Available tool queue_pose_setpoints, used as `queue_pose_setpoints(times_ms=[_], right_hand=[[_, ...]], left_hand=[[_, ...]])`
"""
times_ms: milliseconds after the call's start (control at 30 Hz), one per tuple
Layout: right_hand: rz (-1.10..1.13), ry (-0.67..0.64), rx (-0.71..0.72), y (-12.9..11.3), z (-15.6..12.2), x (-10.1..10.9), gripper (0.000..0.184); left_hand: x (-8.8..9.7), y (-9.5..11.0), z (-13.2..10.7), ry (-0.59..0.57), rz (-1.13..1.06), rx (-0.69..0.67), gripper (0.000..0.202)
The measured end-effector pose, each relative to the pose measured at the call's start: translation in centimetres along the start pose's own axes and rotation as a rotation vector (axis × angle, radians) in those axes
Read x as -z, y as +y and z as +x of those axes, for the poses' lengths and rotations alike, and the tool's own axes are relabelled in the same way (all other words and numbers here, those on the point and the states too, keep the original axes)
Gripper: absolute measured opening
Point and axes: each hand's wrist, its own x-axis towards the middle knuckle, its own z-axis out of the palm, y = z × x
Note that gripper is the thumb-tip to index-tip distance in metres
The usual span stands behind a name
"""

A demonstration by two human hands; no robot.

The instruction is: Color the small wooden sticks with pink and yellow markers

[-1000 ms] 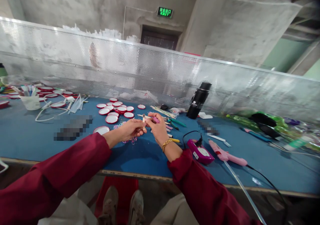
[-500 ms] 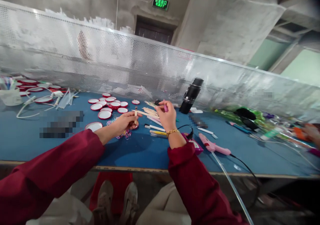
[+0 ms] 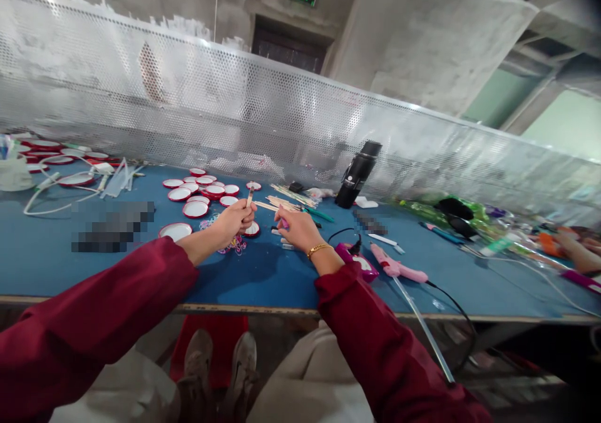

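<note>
My left hand [image 3: 237, 218] is closed around a short, flat wooden stick [image 3: 250, 194], held upright with a dark mark near its top. Just to the right, my right hand [image 3: 298, 229] is closed on a small purple thing [image 3: 283, 223], mostly hidden by the fingers. A small gap separates the two hands. Beneath my left hand lie a white, red-rimmed disc [image 3: 252, 228] and a tangle of coloured loops [image 3: 235, 245]. Pale wooden sticks [image 3: 282, 202] are spread behind my right hand, and pens [image 3: 287, 245] lie partly covered below it.
More red-rimmed discs [image 3: 195, 208] cluster at left, beside a blurred dark object [image 3: 115, 226]. At right are a black bottle [image 3: 357, 174], a purple box [image 3: 361, 265] and a pink glue gun [image 3: 397, 265] with its cord. Another person's hand [image 3: 575, 251] shows far right. A perforated metal screen [image 3: 300, 122] stands behind.
My right hand has come down and left, toward my left hand, with the purple thing still in it. The stick in my left hand has risen slightly. The whole view has shifted a little.
</note>
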Motion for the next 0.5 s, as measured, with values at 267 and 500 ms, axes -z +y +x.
queue_pose_setpoints(times_ms=[267, 500], right_hand=[[-0.087, -0.041, -0.009, -0.10, 0.09, -0.82, 0.025], [-0.078, 0.012, -0.001, -0.28, 0.40, -0.19, 0.027]], left_hand=[[-0.58, 0.69, -0.42, 0.060, 0.097, 0.027, 0.016], [-0.52, 0.68, -0.38, 0.083, 0.140, 0.007, 0.023]])
